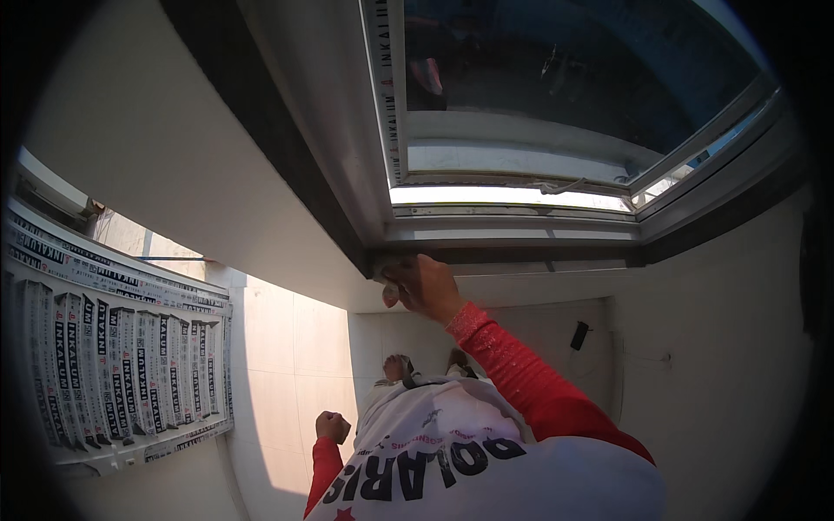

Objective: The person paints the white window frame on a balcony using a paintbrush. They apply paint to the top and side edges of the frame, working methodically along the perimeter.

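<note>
My right hand [426,288] reaches up to the lower left corner of a window surround. Its fingers are closed around a small pale piece, mostly hidden by the hand, pressed at the dark grey band [504,256] that edges the opening. The red sleeve on that arm is speckled with white dust. My left hand [333,426] hangs low beside my body, curled into a fist, with nothing visible in it. Above the band stands the window frame [512,211], with a tilted glass sash [556,95] and printed protective tape [387,95] along its left side.
At the left, a louvred panel [130,373] is covered in printed protective film. A white wall [182,148] slopes between it and the window. Below lies a pale tiled floor [295,347], partly sunlit, where my feet stand. A small black object [579,335] is at the right.
</note>
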Tool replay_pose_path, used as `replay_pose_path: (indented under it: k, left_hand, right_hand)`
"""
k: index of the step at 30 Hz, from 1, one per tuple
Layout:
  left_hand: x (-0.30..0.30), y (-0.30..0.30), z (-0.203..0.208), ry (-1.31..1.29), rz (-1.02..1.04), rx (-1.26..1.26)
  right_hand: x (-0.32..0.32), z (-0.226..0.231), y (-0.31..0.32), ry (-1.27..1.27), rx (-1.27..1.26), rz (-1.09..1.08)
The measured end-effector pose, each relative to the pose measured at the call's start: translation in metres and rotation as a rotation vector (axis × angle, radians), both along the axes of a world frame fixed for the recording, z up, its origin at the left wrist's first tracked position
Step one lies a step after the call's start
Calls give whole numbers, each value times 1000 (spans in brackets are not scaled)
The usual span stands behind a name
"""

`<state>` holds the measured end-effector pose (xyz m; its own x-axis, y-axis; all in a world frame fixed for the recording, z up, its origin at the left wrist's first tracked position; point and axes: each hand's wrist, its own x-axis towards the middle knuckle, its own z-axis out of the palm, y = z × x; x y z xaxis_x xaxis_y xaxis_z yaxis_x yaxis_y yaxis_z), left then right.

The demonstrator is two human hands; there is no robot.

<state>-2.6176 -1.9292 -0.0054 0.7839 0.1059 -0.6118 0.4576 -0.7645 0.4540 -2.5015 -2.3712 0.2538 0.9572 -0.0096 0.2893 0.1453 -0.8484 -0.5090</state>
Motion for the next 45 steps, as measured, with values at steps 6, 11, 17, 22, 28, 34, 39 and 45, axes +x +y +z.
replay_pose_path:
  k: [6,11,17,22,28,34,39,45]
  left_hand:
    - [24,-16,7,73,-138,-14]
    - [59,-48,20,39,-355,39]
    - [94,-90,22,3,-391,-32]
    - [91,-136,15,-51,-384,-115]
    - [56,-175,17,-5,-590,112]
    - [48,-188,27,56,-526,104]
    - [76,-188,0,106,-498,78]
    - [125,-235,-10,-24,-580,-14]
  right_hand:
    - [-28,-9,-29,-115,204,-28]
    - [-81,-27,-116,-97,-115,-161]
    - [-161,-27,-247,-50,-234,-308]
    - [-262,-25,-352,-114,-282,-574]
    - [-263,1,-370,219,-538,-1029]
    - [-250,-20,-390,224,-515,-1104]
    - [-250,-14,-394,82,-510,-1079]
    - [-238,35,-376,630,-409,-1082]
